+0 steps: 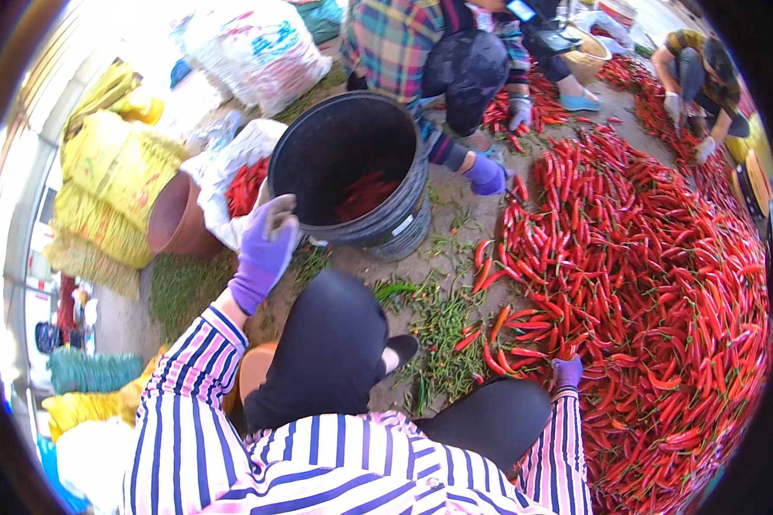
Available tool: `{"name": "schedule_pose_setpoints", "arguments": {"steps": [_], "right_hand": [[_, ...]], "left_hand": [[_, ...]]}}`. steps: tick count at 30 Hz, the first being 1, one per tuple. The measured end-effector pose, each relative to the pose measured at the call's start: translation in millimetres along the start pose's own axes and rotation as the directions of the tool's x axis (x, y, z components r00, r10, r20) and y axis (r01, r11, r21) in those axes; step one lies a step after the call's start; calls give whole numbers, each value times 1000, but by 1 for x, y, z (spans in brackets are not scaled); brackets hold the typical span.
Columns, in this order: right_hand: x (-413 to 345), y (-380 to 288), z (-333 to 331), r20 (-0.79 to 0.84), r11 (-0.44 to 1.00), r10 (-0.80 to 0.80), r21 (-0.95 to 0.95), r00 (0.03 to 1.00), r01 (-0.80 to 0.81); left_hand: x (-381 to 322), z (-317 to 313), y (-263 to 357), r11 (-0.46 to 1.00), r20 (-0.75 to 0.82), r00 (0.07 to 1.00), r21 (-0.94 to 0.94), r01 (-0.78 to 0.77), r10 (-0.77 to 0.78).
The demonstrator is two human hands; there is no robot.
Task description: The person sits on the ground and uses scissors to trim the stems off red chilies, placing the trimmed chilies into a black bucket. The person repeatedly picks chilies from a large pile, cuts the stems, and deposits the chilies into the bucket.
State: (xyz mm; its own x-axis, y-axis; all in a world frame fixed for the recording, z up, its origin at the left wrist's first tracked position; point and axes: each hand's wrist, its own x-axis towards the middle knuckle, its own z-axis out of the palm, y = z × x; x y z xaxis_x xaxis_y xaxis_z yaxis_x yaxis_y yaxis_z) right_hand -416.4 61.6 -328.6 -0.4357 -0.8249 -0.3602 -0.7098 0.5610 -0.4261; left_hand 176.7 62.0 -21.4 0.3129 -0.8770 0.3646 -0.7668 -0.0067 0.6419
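My left hand (267, 248), in a purple glove with pale fingertips, is raised beside the near left rim of a deep black plastic bucket (396, 225). Its fingers are bent; whether they touch the rim or pinch anything is unclear. Some red chili peppers (368, 196) lie at the bottom of the bucket. My right hand (567, 372), also gloved in purple, is at the near left edge of a large heap of red chili peppers (644, 277) with green stems. Its fingers are partly hidden, so its grip does not show.
Green stems (448, 322) litter the floor between my knees. A white sack (209, 174) with red chilies stands left of the bucket, near a brown tub (183, 219) and stacked yellow sacks (116, 174). A gloved co-worker (393, 45) crouches beyond the bucket; another person (699, 84) works far right.
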Motion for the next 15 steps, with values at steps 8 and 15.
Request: {"name": "schedule_pose_setpoints", "arguments": {"steps": [8,15], "right_hand": [[-3,15,-5,98,967,-90,247,991,63],[4,12,-7,153,974,-124,207,980,91]], "left_hand": [[-178,-70,-196,152,-136,353,720,677,-925],[-265,-77,-233,85,64,56,780,621,-996]]}}
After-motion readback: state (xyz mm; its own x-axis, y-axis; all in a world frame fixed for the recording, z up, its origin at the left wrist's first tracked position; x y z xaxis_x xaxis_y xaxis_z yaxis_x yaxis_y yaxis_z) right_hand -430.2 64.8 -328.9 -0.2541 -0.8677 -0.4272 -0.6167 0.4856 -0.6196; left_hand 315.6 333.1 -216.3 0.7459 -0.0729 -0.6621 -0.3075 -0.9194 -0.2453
